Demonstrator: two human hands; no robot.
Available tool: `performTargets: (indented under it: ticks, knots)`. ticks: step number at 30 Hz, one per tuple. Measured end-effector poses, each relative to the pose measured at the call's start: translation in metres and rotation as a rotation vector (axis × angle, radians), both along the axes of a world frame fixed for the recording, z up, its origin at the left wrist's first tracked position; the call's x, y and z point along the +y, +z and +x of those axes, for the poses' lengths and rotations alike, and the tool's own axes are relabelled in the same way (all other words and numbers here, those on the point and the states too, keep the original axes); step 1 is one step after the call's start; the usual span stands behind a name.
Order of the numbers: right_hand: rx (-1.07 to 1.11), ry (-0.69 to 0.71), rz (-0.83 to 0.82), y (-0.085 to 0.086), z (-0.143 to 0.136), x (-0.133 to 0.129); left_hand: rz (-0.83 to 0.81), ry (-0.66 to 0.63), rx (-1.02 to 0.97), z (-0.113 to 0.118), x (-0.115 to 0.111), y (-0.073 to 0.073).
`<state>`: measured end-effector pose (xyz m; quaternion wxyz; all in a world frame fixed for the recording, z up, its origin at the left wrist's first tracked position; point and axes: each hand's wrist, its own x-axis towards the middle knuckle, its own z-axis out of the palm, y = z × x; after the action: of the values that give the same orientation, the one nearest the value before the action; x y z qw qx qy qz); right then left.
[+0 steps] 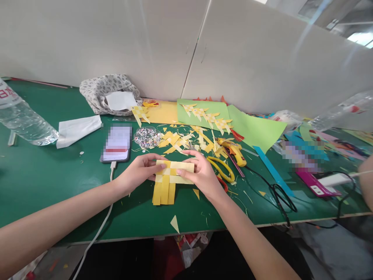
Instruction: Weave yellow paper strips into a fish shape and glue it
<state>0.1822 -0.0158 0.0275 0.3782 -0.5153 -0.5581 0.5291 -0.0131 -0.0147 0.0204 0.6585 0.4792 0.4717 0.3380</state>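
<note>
The left hand [147, 169] and right hand [201, 175] both have fingers pinching one woven paper piece [166, 182] above the counter [72, 167], thumbs on top, probably so the weave stays tight. Left of the fingers, one phone [116, 144] lies face up, perhaps for easy viewing. Right of them sits one glue gun [239, 156], seemingly within reach. Two bottles [27, 118] flank the fingers, far left and far right.

Free room over green table [37, 175] left of phone [116, 144]; scissors [229, 168], glue gun [239, 155] obstruct beyond right hand [203, 175].
</note>
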Motion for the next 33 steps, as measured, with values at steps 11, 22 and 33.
performTargets:
  ticks: [11, 22, 33]
  knots:
    - [0.062, -0.021, -0.006, 0.007, -0.003, -0.003, 0.006, -0.068, 0.005, -0.001, 0.000, -0.001]
    - [0.048, 0.019, 0.027, -0.001, -0.003, -0.002, 0.000, -0.047, 0.001, 0.001, -0.001, -0.002]
    - [0.090, -0.007, -0.025, 0.006, -0.004, -0.004, -0.006, -0.031, -0.062, 0.002, -0.001, 0.000]
